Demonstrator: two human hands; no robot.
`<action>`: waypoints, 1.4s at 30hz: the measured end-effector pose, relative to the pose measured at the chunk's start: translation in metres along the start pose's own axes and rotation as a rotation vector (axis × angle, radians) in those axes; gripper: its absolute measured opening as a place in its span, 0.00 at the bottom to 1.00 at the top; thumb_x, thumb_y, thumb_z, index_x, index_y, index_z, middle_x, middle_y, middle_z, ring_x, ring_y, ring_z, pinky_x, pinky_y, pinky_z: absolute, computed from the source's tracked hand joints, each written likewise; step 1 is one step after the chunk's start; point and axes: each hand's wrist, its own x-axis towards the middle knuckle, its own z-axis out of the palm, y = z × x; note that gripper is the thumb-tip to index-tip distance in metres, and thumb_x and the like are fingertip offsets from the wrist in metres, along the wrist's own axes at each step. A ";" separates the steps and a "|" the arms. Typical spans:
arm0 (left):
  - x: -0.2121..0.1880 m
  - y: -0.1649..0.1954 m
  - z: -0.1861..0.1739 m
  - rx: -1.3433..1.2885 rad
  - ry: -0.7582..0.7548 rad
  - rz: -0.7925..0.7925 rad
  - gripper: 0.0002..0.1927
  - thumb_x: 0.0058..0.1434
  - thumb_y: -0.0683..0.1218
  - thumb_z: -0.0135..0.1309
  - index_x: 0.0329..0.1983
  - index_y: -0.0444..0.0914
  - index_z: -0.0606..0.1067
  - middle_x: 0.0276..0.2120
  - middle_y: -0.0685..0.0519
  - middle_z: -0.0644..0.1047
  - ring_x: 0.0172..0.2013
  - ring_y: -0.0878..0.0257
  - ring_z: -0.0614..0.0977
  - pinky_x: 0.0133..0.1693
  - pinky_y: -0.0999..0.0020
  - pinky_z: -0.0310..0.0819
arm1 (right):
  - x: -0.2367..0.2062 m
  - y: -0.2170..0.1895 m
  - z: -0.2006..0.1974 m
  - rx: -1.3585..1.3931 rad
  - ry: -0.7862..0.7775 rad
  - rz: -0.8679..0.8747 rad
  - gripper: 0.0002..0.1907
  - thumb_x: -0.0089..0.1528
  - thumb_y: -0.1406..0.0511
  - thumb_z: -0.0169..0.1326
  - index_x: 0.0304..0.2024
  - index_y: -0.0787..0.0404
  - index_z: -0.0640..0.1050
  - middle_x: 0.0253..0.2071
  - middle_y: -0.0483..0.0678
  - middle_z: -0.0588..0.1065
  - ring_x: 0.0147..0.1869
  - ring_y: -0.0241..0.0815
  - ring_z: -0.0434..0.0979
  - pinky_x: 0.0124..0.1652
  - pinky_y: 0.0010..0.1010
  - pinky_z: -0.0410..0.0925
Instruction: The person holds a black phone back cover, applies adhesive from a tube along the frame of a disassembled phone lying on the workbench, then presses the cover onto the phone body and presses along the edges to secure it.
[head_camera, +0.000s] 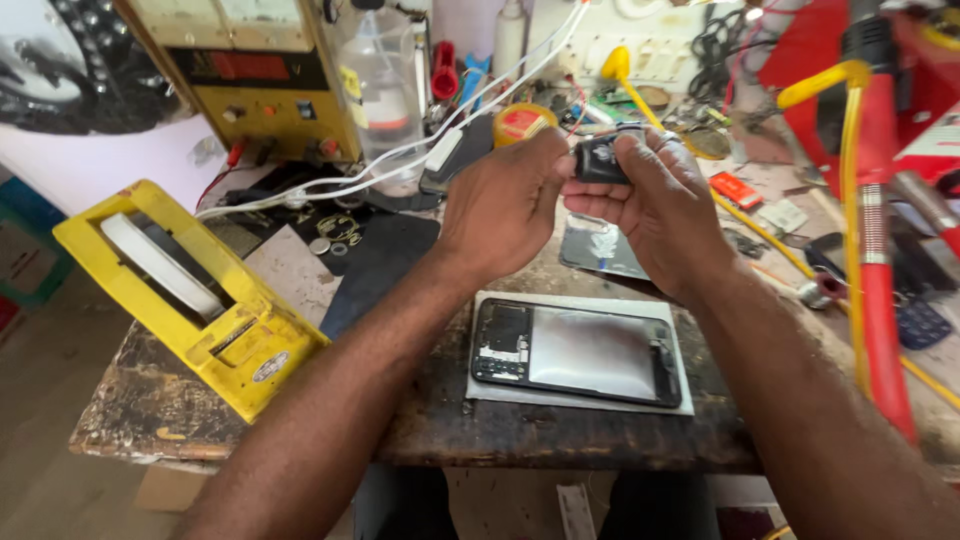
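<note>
- Right now, your two hands hold a small black part (600, 160) between them: left hand (500, 205) pinches its near end, right hand (655, 205) cups it.
- Grip it by the edges, lightly.
- Below your hands, the opened phone (575, 352) lies flat on the table (420, 420).

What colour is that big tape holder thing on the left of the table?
The tape dispenser is bright yellow, holding a white roll. The head view shows it well.
</note>
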 end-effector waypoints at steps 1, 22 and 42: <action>-0.001 -0.007 0.004 0.020 -0.001 -0.059 0.13 0.74 0.51 0.46 0.39 0.38 0.72 0.28 0.43 0.76 0.34 0.41 0.79 0.33 0.46 0.67 | 0.002 0.004 0.002 -0.075 0.023 -0.008 0.14 0.72 0.62 0.48 0.57 0.63 0.70 0.50 0.54 0.77 0.48 0.45 0.82 0.50 0.38 0.77; 0.011 -0.036 -0.017 -0.370 0.048 -0.614 0.29 0.71 0.61 0.50 0.24 0.34 0.77 0.18 0.53 0.74 0.20 0.66 0.73 0.25 0.67 0.67 | 0.012 0.014 -0.007 -0.089 0.141 -0.024 0.12 0.71 0.64 0.54 0.52 0.66 0.73 0.48 0.53 0.79 0.50 0.46 0.84 0.52 0.38 0.77; -0.082 0.040 -0.101 0.018 -0.170 -0.721 0.26 0.76 0.58 0.42 0.35 0.37 0.82 0.23 0.46 0.81 0.28 0.57 0.85 0.35 0.59 0.79 | -0.013 -0.002 0.022 -0.409 -0.159 0.214 0.18 0.64 0.65 0.57 0.56 0.62 0.74 0.39 0.48 0.80 0.42 0.40 0.84 0.45 0.34 0.78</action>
